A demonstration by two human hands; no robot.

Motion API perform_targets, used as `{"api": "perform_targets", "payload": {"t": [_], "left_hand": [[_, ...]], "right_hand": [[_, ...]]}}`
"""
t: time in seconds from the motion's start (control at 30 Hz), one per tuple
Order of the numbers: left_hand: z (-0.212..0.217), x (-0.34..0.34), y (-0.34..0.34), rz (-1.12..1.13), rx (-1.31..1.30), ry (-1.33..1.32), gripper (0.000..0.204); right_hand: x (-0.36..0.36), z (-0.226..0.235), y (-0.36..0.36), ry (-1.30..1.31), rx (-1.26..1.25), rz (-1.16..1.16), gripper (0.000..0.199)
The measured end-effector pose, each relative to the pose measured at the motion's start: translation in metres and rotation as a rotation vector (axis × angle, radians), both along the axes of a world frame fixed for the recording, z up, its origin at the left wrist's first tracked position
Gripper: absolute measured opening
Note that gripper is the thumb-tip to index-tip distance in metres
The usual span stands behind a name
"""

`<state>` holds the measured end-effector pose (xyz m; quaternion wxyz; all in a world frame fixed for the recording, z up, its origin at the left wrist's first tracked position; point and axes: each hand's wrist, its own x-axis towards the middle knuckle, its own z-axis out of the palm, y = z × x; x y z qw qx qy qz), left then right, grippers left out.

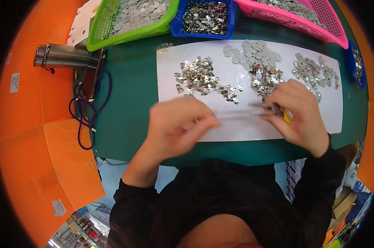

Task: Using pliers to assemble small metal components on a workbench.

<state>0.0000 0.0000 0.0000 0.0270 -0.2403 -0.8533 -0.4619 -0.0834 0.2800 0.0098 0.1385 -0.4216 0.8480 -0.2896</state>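
Note:
My right hand (pixel 299 112) grips a pair of metal tweezers (pixel 253 110) with a yellow end, their tips pointing left over the white sheet (pixel 236 132). My left hand (pixel 176 124) is blurred by motion, its fingers curled near the tweezer tips; I cannot tell whether it holds anything. Just beyond the hands lie heaps of small shiny metal parts: a left pile (pixel 197 77), a middle pile (pixel 266 79) with flat grey pieces (pixel 255 51) behind it, and a right pile (pixel 315 72).
A green basket (pixel 100 35), a blue tray (pixel 205 18) and a pink basket (pixel 302 22) of metal parts line the far edge of the green table (pixel 129 95). A metal cylinder tool (pixel 63 56) with purple cable (pixel 86 111) lies left. Orange walls surround the table.

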Motion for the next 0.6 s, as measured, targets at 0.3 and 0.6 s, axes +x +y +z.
{"api": "perform_targets", "payload": {"t": [0.3, 0.6], "left_hand": [[-0.02, -0.001, 0.005, 0.349, 0.745, -0.355, 0.014], [-0.021, 0.001, 0.018, 0.335, 0.701, -0.459, 0.012]], "right_hand": [[0.002, -0.034, -0.054, 0.473, -0.138, -0.162, 0.031], [0.0, -0.017, -0.051, 0.055, -0.295, -0.32, 0.014]]}}
